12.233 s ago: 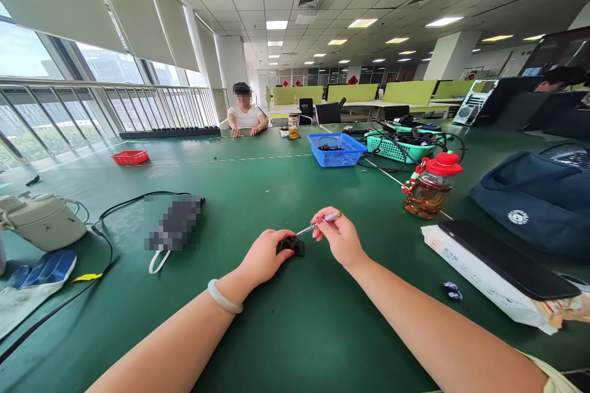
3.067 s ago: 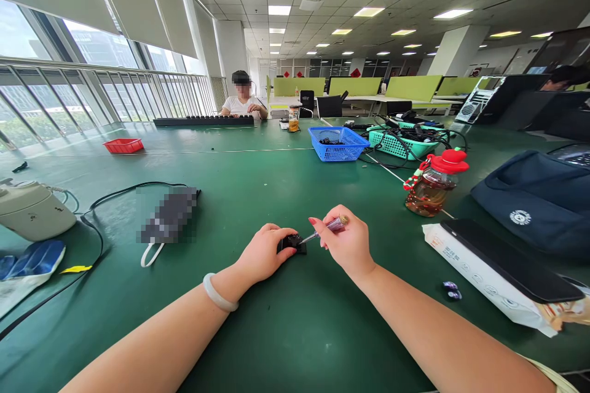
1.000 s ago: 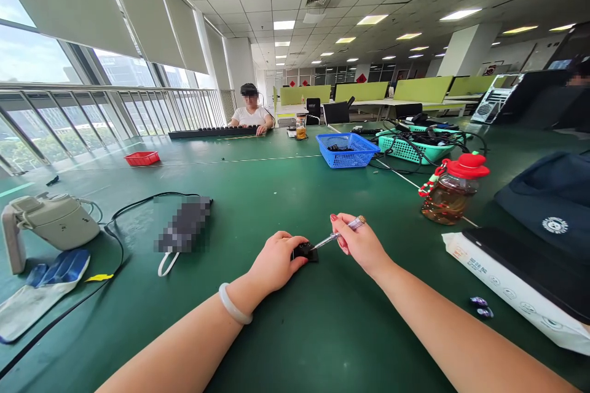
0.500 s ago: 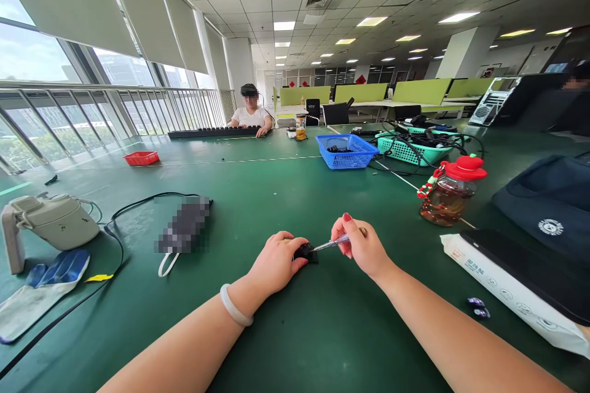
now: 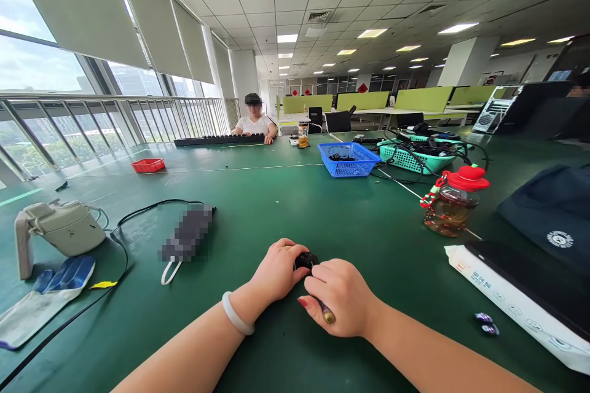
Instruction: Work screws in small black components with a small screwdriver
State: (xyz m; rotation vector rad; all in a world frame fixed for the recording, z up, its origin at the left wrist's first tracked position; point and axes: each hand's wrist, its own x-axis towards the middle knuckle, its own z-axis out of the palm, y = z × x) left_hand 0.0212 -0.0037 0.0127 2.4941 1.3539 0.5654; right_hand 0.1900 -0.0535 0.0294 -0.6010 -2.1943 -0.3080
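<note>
On the green tabletop, my left hand (image 5: 278, 268) is closed round a small black part (image 5: 304, 260), thumb on the near side and fingers over the far side. What the part is I cannot make out. My right hand (image 5: 341, 295) is wrapped round a slim screwdriver (image 5: 329, 315), whose round brass-coloured end sticks out below the palm toward me. Its shaft and tip are hidden behind the fingers. The knuckles of my right hand are right against the black part's right side, close to my left thumb.
Left lie a phone-like dark item (image 5: 188, 234), a cable, a beige cup (image 5: 69, 227) and a glove (image 5: 48, 295). Right stand a red-lidded bottle (image 5: 449, 209) and a white packet (image 5: 516, 304). Blue (image 5: 349, 163) and green baskets (image 5: 415, 159) sit farther back. A person (image 5: 255, 120) sits opposite.
My right hand has moved down and left to the black part and turned over, so the screwdriver's end now points toward me. My left hand keeps its hold. The view has tilted up slightly.
</note>
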